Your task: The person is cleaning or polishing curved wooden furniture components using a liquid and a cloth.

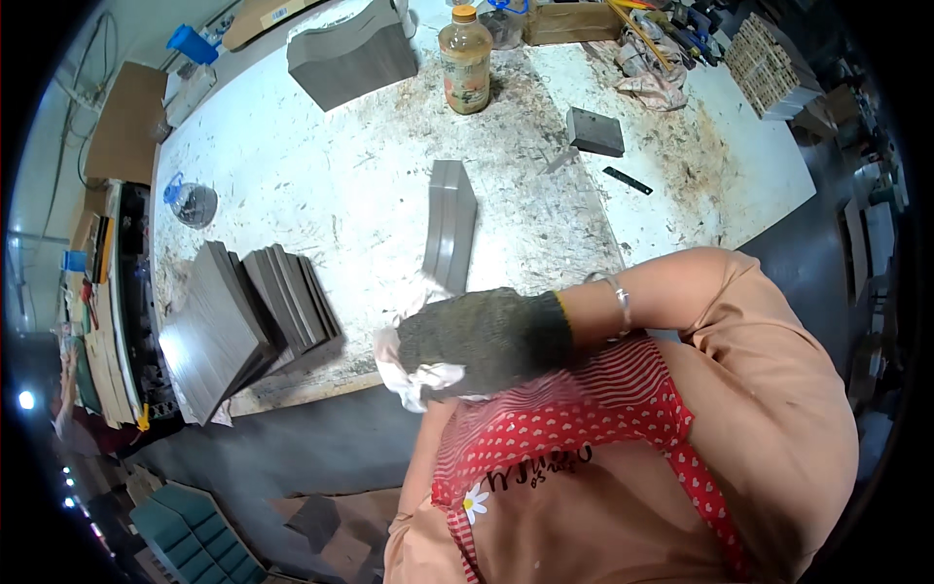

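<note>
My right hand (482, 341), in a dark knitted glove, reaches across in front of my apron at the table's near edge. A crumpled white cloth (433, 376) bunches around its fingertips, and the hand seems closed on it. Of my left arm only the forearm shows, rising from below; the left hand is hidden behind the glove and cloth. Just beyond the glove, a narrow stack of grey curved pieces (449, 219) stands on the table, its near end close to the cloth. Grey panels (216, 326) lean in a fanned group to the left.
On the white stained table (321, 185) are a large wavy grey block (352, 60), an orange-capped bottle (466, 66), a small grey block (595, 132), a black strip (628, 180) and a blue-topped jar (195, 204). Tools and a rag (652, 78) lie far right.
</note>
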The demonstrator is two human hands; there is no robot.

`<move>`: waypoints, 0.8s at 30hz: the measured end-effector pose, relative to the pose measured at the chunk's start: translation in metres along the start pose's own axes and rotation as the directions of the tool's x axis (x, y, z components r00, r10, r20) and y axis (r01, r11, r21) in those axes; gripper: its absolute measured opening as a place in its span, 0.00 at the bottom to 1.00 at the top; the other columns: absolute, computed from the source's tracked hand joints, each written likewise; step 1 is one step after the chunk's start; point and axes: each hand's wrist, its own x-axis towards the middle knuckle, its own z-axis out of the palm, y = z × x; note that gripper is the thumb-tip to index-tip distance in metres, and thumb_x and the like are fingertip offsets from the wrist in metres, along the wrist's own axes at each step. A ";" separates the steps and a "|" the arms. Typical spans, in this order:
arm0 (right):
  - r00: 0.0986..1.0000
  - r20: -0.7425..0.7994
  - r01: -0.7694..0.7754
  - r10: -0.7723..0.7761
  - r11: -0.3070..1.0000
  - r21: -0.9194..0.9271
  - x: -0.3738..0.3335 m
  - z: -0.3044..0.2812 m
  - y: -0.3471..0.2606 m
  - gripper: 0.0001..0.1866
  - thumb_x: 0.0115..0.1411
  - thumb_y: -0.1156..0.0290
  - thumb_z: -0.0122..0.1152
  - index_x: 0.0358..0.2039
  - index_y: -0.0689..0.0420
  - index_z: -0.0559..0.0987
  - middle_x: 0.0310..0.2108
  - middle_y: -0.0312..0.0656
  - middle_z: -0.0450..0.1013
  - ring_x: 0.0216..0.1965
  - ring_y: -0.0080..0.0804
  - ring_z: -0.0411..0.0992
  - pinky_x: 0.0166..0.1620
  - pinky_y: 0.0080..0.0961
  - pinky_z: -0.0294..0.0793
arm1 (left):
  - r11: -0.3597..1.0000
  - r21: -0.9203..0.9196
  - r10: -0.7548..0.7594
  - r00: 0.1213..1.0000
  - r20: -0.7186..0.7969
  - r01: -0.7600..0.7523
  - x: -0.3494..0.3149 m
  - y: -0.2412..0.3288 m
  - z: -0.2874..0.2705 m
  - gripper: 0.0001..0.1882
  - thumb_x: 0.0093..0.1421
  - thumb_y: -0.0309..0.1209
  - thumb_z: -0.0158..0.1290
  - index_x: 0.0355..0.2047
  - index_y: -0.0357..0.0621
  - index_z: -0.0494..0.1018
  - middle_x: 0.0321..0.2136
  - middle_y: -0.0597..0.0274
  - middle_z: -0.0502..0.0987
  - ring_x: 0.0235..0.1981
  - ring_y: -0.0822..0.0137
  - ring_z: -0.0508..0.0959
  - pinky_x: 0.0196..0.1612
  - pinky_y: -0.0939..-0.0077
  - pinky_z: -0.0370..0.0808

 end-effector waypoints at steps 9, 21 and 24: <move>0.765 -0.590 -0.140 -0.260 0.826 -0.546 -0.081 -0.195 -0.045 0.22 0.55 0.69 0.57 0.51 0.57 0.71 0.46 0.45 0.70 0.47 0.37 0.69 0.50 0.31 0.69 | 0.549 -0.740 -0.579 0.816 0.000 0.390 0.053 0.050 -0.117 0.22 0.50 0.18 0.55 0.45 0.34 0.63 0.42 0.57 0.70 0.44 0.69 0.70 0.49 0.75 0.65; 0.544 -0.813 -0.160 0.205 0.977 0.140 -0.101 -0.173 -0.020 0.09 0.57 0.72 0.54 0.37 0.61 0.75 0.37 0.38 0.69 0.41 0.25 0.67 0.48 0.21 0.65 | 0.654 -0.731 -0.590 0.736 -0.332 0.195 0.091 -0.025 -0.343 0.22 0.60 0.37 0.47 0.53 0.39 0.63 0.47 0.57 0.71 0.48 0.64 0.71 0.52 0.67 0.66; 0.506 -0.675 -0.139 0.537 0.823 0.550 -0.092 -0.169 -0.020 0.14 0.58 0.74 0.54 0.46 0.59 0.69 0.40 0.37 0.69 0.44 0.23 0.67 0.48 0.21 0.66 | 0.509 -0.811 -0.663 0.732 -0.157 0.287 0.098 -0.074 -0.369 0.21 0.60 0.38 0.48 0.50 0.39 0.65 0.44 0.58 0.73 0.45 0.64 0.73 0.49 0.66 0.70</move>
